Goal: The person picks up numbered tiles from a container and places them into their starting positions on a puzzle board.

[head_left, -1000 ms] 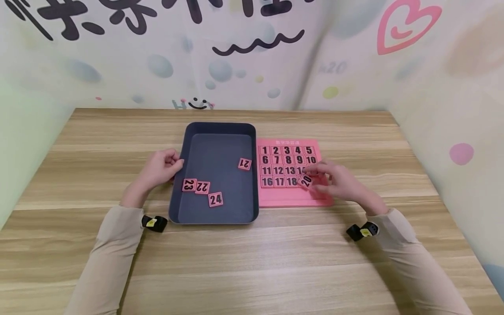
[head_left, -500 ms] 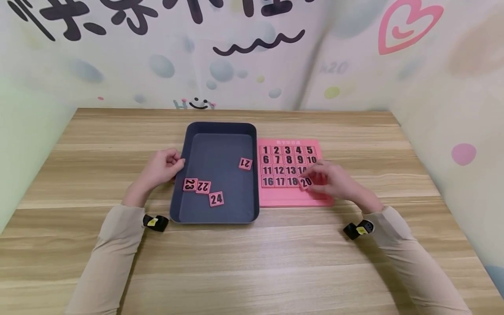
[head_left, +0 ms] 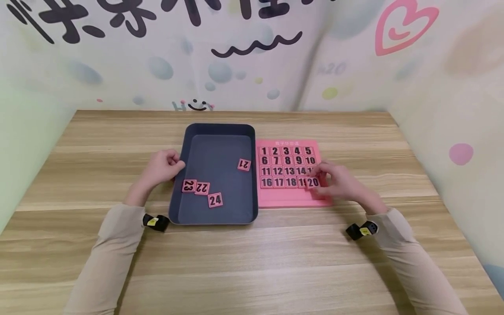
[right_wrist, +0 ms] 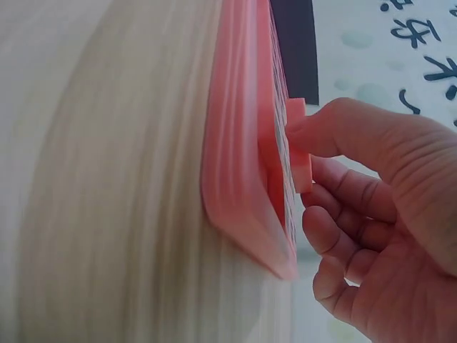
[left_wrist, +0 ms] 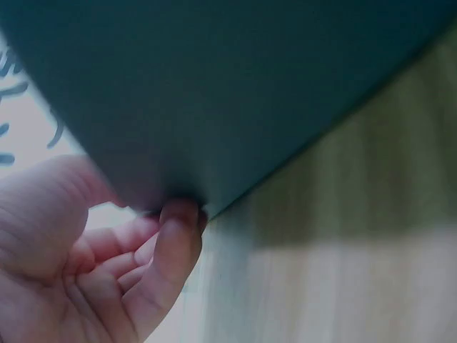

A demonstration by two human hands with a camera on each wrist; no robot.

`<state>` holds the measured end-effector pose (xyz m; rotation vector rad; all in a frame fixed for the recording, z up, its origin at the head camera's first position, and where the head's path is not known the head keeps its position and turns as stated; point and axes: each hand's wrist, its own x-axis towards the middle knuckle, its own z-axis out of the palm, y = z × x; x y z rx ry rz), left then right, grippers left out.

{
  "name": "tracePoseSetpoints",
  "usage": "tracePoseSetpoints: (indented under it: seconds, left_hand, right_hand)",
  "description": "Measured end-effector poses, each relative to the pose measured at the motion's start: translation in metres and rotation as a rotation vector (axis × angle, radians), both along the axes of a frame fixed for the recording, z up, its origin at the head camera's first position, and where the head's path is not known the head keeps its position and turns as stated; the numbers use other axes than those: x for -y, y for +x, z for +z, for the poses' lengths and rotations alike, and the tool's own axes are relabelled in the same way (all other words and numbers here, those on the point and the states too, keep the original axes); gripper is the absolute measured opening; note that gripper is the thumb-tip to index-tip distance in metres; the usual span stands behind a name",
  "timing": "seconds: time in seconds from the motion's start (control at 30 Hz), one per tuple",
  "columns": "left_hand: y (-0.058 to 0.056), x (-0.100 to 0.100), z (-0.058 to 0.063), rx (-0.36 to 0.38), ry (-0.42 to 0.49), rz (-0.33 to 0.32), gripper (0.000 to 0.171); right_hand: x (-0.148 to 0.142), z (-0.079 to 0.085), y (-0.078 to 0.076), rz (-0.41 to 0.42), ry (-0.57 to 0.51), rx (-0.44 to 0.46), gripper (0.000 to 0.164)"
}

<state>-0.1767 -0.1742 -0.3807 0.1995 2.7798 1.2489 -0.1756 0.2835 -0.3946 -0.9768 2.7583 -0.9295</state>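
My right hand (head_left: 337, 181) pinches the pink number tile 20 (head_left: 312, 182) between thumb and fingers, over the right end of the fourth row. In the right wrist view the tile (right_wrist: 298, 171) stands proud of the pink number puzzle board (right_wrist: 239, 128). Rows 1 to 18 lie in order on the board (head_left: 291, 203), with tile 19 (head_left: 302, 182) partly covered by tile 20; my fingers hide part of tile 15. My left hand (head_left: 161, 167) grips the left side of the dark grey tray (head_left: 220, 218), thumb at its rim, fingers curled against its wall (left_wrist: 214, 107).
Loose tiles lie in the tray: 21 (head_left: 244, 164), 22 (head_left: 202, 188), 23 (head_left: 189, 185) and 24 (head_left: 215, 200), some turned. The tray stands against the board's left edge on a wooden table (head_left: 252, 267). Behind rises a printed wall (head_left: 244, 65).
Tile 20 has moved right and turned from tilted to nearly upright, bringing tile 19 into partial view. My left hand and the tray have stayed in place.
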Motion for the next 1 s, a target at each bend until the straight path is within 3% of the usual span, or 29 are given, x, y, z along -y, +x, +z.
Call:
tracePoseSetpoints:
  seconds: [0.13,0.27,0.7,1.0]
  left_hand:
    - [-0.002,0.007,0.003,0.156,0.091,-0.023,0.015]
    - [-0.004,0.009,0.005,0.215,0.113,-0.041,0.017]
    - [-0.006,0.008,0.007,0.225,0.114,-0.065,0.017]
    - [-0.006,0.009,0.007,0.219,0.132,-0.079,0.017]
  right_hand:
    - [-0.008,0.0,0.0,-0.016,0.012,-0.029,0.032]
    - [-0.011,0.001,0.001,-0.024,0.019,-0.032,0.031]
    - [-0.025,0.012,0.003,-0.078,-0.019,-0.075,0.031]
    - [-0.02,0.008,0.003,-0.053,0.04,-0.088,0.029]
